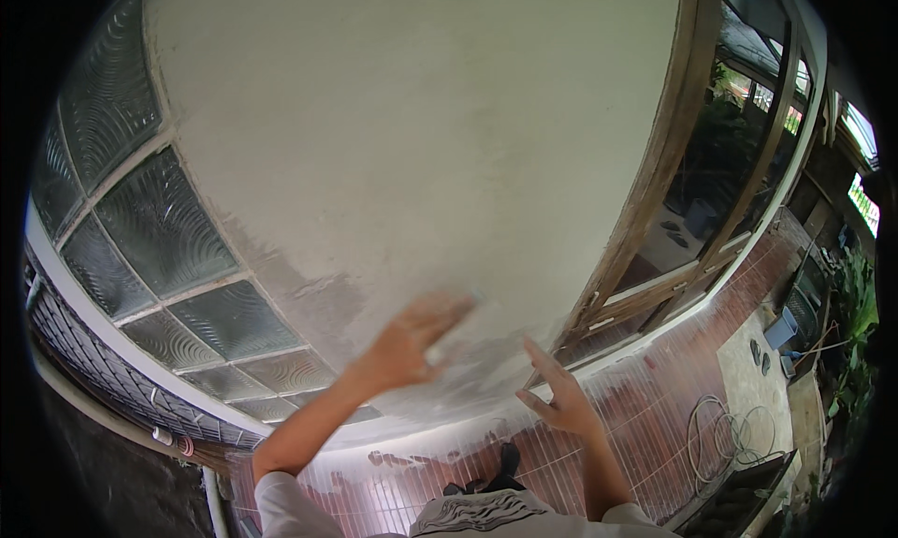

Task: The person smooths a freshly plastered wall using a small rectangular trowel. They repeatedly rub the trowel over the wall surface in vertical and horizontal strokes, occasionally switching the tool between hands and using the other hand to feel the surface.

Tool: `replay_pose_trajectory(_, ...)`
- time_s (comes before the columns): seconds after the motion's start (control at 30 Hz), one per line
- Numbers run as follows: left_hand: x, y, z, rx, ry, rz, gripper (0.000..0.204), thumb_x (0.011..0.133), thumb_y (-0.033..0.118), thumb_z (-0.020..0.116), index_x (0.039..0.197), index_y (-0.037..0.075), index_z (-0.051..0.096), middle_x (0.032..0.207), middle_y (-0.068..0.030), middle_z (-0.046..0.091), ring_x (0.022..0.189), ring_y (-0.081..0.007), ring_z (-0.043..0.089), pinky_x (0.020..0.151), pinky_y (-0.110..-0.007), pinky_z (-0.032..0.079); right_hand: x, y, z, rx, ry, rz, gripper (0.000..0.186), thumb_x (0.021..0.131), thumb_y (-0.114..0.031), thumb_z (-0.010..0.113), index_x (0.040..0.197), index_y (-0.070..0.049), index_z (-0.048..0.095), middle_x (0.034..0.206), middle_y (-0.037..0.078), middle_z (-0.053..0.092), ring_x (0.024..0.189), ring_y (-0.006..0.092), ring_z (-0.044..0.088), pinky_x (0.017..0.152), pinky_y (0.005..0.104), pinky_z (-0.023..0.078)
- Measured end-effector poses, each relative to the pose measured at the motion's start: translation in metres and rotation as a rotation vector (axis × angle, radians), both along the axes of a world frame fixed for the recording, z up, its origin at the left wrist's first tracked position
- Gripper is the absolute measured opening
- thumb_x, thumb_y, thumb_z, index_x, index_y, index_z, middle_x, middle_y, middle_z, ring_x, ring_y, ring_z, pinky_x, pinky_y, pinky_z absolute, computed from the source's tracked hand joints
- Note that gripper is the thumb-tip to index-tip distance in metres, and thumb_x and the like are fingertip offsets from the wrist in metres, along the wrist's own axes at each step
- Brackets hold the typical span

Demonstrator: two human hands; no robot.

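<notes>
Facing a pale wall (421, 117) here, with both hands up in front of its lower part, between the glass blocks (164, 225) on the left and a brown wooden frame (681, 98) around dark glass on the right. Left hand (407, 346) is a motion-blurred mess, reaching up and across with its fingers toward the wall; there's maybe a tiny pale bit by the fingertips, but I honestly can't say what its grip is doing, or if it's on the surface or just off it. Right hand (566, 402) is easier: fingers spread, nothing in the grip, near the lower right corner of the wall, and whether a fingertip is touching is anyone's guess. As for how far along it is, I'd call it partway. The big upper stretch looks fairly even and pale, so that's probably the good part. Lower down it's blotchy, with grey patches (318, 299) beside the glass blocks and more dull grey behind and below the hands, so my guess is that's the bit left. Can't tell if it's damp, bare or just smeared. Below it all is a red-tiled floor (645, 388), with pale glare along the wall's foot.
</notes>
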State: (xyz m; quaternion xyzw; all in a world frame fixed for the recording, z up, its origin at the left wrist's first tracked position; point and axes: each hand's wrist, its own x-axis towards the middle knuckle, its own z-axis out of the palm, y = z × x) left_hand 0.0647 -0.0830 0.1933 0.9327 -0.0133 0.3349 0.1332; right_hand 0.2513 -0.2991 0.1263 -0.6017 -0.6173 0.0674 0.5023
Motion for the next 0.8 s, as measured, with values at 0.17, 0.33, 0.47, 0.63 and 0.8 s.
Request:
replay_pose_trajectory(0.17, 0.034, -0.039, -0.028, -0.358, 0.176, -0.284, 0.044, 0.087, 0.018, 0.072, 0.127, 0.004, 0.062, 0.121, -0.0149, 0.067, 0.109, -0.0333, 0.065, 0.097, -0.041, 0.05, 0.019, 0.005, 0.024, 0.024, 0.141, 0.125, 0.062, 0.085, -0.012, 0.073, 0.14, 0.002, 0.051, 0.133, 0.02, 0.062, 0.127, 0.0313, 0.058, 0.107, 0.0404, 0.044)
replay_pose_trajectory(0.33, 0.044, -0.032, -0.019, -0.497, 0.319, -0.258, 0.04, 0.087, 0.022, 0.074, 0.122, 0.003, 0.064, 0.114, -0.015, 0.069, 0.099, -0.0338, 0.067, 0.088, -0.037, 0.053, 0.027, 0.012, 0.025, 0.149, 0.17, 0.244, 0.035, 0.085, -0.007, 0.072, 0.119, 0.002, 0.067, 0.125, 0.019, 0.067, 0.123, 0.0287, 0.061, 0.103, 0.0371, 0.046)
replay_pose_trajectory(0.47, 0.055, -0.031, -0.016, -0.503, 0.243, -0.172, 0.042, 0.088, 0.022, 0.074, 0.124, 0.004, 0.062, 0.114, -0.0137, 0.069, 0.1, -0.0302, 0.068, 0.089, -0.035, 0.052, 0.027, 0.009, 0.023, 0.136, 0.255, 0.16, 0.03, 0.084, -0.002, 0.072, 0.114, -0.001, 0.071, 0.119, 0.016, 0.07, 0.113, 0.0281, 0.068, 0.095, 0.0337, 0.052)
replay_pose_trajectory(0.63, 0.056, -0.046, -0.004, -0.491, -0.132, -0.001, 0.042, 0.092, 0.009, 0.068, 0.132, 0.004, 0.054, 0.114, -0.0112, 0.07, 0.103, -0.0242, 0.068, 0.093, -0.036, 0.051, 0.088, 0.005, 0.075, 0.348, -0.098, -0.041, 0.024, 0.081, 0.009, 0.062, 0.1, -0.003, 0.072, 0.111, 0.016, 0.073, 0.105, 0.0275, 0.071, 0.086, 0.0326, 0.055)
replay_pose_trajectory(0.8, 0.051, -0.069, 0.022, -0.622, -0.222, 0.098, 0.039, 0.098, 0.006, 0.058, 0.136, 0.001, 0.048, 0.109, -0.0141, 0.071, 0.101, -0.0228, 0.068, 0.094, -0.037, 0.051, 0.185, 0.04, 0.172, 0.839, -0.554, -0.553, 0.028, 0.094, 0.001, 0.058, 0.121, 0.001, 0.067, 0.128, 0.019, 0.065, 0.122, 0.0312, 0.061, 0.1, 0.0336, 0.047)
